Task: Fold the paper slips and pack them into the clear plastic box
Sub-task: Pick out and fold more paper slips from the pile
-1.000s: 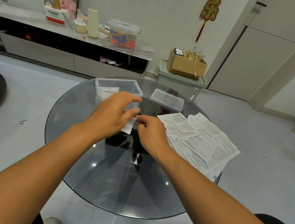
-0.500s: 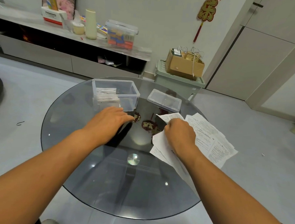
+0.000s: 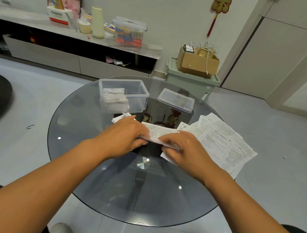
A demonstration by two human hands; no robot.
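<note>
A printed paper slip (image 3: 160,132) lies bent along a fold between my two hands near the middle of the round glass table (image 3: 87,166). My left hand (image 3: 125,134) pinches its left end and my right hand (image 3: 184,149) pinches its right end. The clear plastic box (image 3: 141,93) stands open at the table's far side, with folded slips (image 3: 114,101) stacked in its left half. A small folded slip (image 3: 120,117) lies on the glass just beyond my left hand. A spread pile of unfolded printed slips (image 3: 223,142) lies to the right.
The box's clear lid (image 3: 175,100) lies to the right of the box. Beyond the table are a green bin (image 3: 189,82) carrying a cardboard box (image 3: 195,63), and a low cabinet (image 3: 46,55) along the wall.
My right hand pulled one slip off the pile toward the centre. My left hand came off the glass near the box and took the slip's other end; the slip is now bent between both hands.
</note>
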